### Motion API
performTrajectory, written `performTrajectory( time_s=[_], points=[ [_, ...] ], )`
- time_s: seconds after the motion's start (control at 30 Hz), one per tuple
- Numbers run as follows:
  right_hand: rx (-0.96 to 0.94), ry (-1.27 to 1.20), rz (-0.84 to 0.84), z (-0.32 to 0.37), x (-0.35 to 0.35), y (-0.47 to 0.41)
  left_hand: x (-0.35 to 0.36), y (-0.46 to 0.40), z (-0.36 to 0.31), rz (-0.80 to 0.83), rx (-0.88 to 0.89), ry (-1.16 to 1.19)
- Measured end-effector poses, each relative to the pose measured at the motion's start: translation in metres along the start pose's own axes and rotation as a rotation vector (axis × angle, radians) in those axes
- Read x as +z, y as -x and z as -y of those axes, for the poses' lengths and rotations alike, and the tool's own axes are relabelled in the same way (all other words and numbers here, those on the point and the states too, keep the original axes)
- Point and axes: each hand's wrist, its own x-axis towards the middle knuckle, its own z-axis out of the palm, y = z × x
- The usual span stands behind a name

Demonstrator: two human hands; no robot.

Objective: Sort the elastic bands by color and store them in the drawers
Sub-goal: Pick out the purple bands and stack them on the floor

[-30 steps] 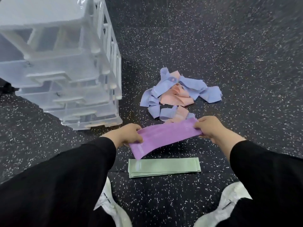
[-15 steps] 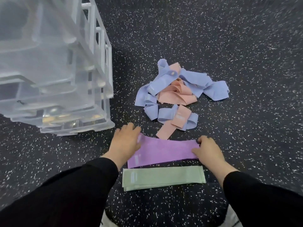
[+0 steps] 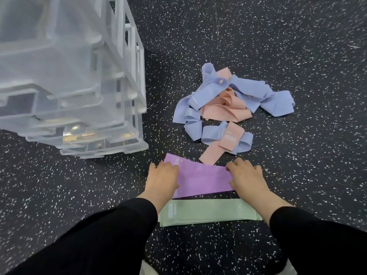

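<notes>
Item: purple band (image 3: 202,180), now lying flat on the speckled floor (image 3: 278,46), having come down from mid-air a second ago. Left hand (image 3: 161,178) and right hand (image 3: 247,178) are pressing its two ends with flattened fingers, gripping nothing.

Item: green stack (image 3: 208,212), lying squared just beside the purple band on the near side, a thin strip of floor between them.

Item: unsorted heap of blue bands (image 3: 244,90) and pink bands (image 3: 224,108), sitting a little beyond.

Item: clear drawer unit (image 3: 79,86), standing to the left.

Status: a second colour pile appears to be starting; no drawer loading yet.
</notes>
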Motion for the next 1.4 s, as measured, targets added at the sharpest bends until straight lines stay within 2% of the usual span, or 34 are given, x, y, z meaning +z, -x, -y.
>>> performTrajectory(
  time_s=[0.07,0.13,0.27,0.33,0.4,0.47,0.53,0.7,0.9,1.2,1.4],
  points=[
    [0.002,0.010,0.002,0.001,0.000,-0.001,-0.003,-0.001,0.002,-0.002,0.010,-0.016],
    [0.000,-0.008,0.017,0.000,0.000,-0.003,-0.007,-0.004,0.006,0.005,0.031,0.067],
    [-0.010,-0.042,0.030,-0.003,-0.002,-0.004,-0.018,-0.014,0.017,0.067,-0.008,0.552],
    [-0.011,-0.068,0.033,-0.004,-0.004,-0.004,-0.028,-0.020,0.021,0.097,-0.036,0.657],
    [-0.012,-0.088,0.040,-0.004,-0.004,-0.004,-0.036,-0.024,0.023,0.128,-0.044,0.638],
    [-0.020,-0.099,0.052,-0.005,-0.003,-0.003,-0.036,-0.027,0.023,0.118,-0.022,0.476],
    [-0.029,-0.112,0.048,-0.007,-0.002,-0.002,-0.031,-0.024,0.023,0.093,-0.031,0.412],
    [-0.067,-0.120,0.044,-0.004,-0.001,-0.002,-0.015,-0.011,0.025,0.001,-0.281,0.617],
    [-0.076,-0.087,0.045,0.002,-0.001,0.000,-0.005,-0.006,0.027,0.154,-0.223,0.579],
    [-0.056,-0.054,0.034,0.006,-0.001,0.000,0.006,0.002,0.025,0.136,-0.246,0.760],
    [-0.038,-0.088,0.013,0.005,-0.001,0.005,-0.002,0.013,0.033,0.138,-0.214,1.214]
  ],
)
